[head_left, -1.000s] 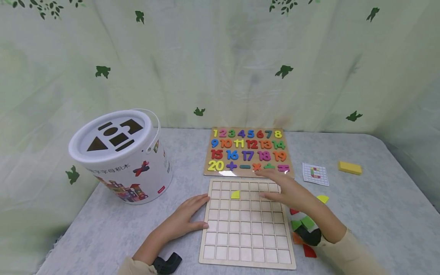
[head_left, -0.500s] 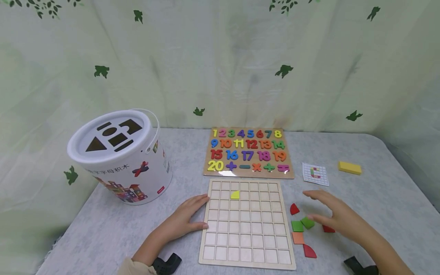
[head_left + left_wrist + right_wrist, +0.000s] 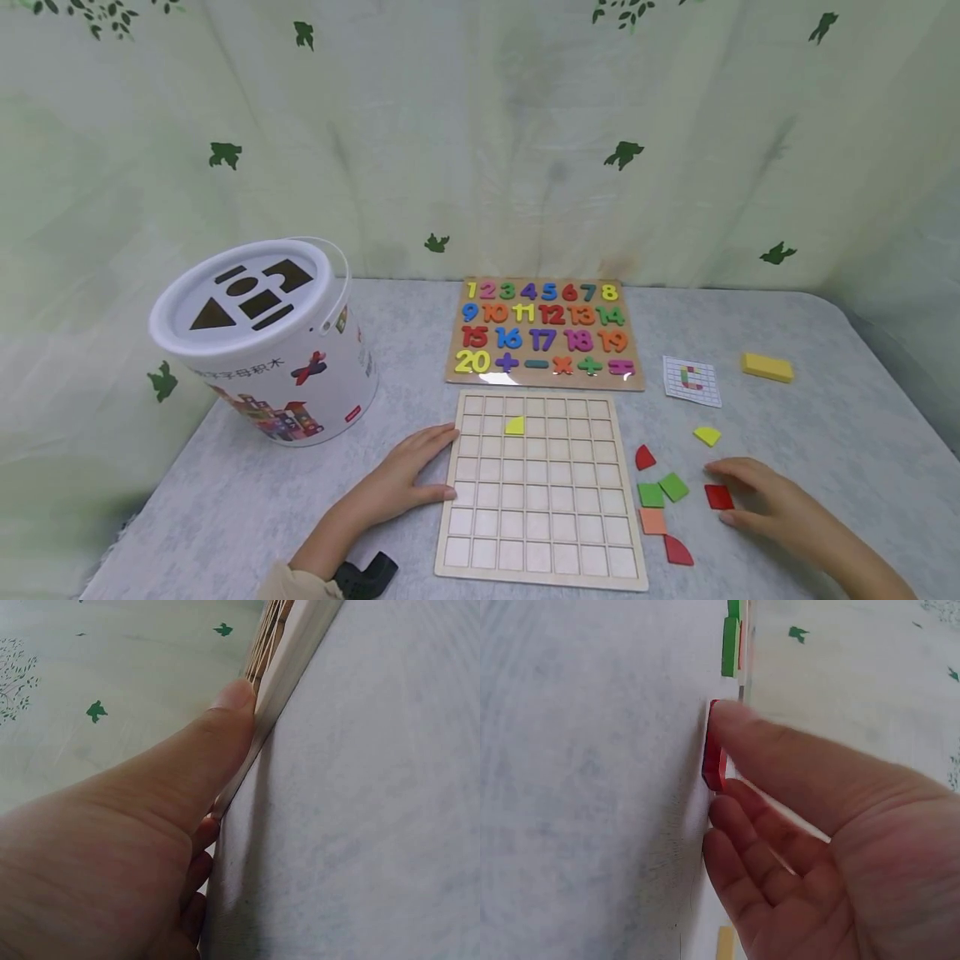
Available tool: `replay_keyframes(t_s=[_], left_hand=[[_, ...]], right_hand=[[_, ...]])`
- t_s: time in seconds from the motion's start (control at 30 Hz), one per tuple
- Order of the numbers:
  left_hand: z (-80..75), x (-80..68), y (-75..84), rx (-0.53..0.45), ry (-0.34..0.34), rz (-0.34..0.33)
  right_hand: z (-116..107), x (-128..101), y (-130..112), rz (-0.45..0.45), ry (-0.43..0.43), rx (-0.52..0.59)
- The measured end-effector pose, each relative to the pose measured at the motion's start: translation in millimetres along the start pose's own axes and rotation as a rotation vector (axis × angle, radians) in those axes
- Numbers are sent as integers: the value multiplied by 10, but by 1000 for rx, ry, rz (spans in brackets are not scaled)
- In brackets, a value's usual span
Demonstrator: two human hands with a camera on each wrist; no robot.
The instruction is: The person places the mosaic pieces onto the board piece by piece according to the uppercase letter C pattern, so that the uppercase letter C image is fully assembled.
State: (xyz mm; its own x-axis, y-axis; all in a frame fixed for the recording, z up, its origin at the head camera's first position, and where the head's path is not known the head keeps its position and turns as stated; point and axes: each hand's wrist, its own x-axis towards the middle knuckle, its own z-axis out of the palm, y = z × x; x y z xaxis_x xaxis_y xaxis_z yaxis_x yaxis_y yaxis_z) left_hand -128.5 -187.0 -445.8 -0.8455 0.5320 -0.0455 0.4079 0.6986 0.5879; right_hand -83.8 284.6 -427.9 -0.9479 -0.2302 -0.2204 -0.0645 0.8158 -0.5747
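Observation:
In the head view my left hand (image 3: 401, 479) rests against the left edge of the gridded wooden board (image 3: 542, 582), fingers and thumb spread along it. The left wrist view shows the thumb (image 3: 202, 754) touching that edge. A yellow quarter-circle tile (image 3: 515, 426) sits in a cell of the board's second row. My right hand (image 3: 780, 508) is low over the table, its index finger and thumb on either side of a red square tile (image 3: 719, 497). In the right wrist view the thumb overlaps the red tile (image 3: 715, 754); a gap shows between index finger and tile in the head view.
Right of the board lie green tiles (image 3: 651, 495), an orange tile (image 3: 653, 522), red quarter-circles (image 3: 678, 551) and a yellow one (image 3: 707, 436). Behind are a pattern card (image 3: 692, 381), a yellow block (image 3: 767, 367) and a number puzzle (image 3: 545, 337). A white bucket (image 3: 285, 392) stands left.
My right hand has moved from above the board, right and toward me, down to the red square tile. The left hand stays at the board's edge.

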Motion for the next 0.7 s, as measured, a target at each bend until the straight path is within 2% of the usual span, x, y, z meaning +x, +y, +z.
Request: replay_keyframes(t_s=[0.2, 0.4, 0.7], left_hand=[[-7, -3, 15, 1, -11, -10], [6, 3, 9, 3, -3, -2], [10, 0, 4, -2, -2, 0]], right_hand=[[4, -9, 36, -12, 35, -43], [-15, 21, -10, 8, 46, -38], [-65, 165, -380, -157, 219, -43]])
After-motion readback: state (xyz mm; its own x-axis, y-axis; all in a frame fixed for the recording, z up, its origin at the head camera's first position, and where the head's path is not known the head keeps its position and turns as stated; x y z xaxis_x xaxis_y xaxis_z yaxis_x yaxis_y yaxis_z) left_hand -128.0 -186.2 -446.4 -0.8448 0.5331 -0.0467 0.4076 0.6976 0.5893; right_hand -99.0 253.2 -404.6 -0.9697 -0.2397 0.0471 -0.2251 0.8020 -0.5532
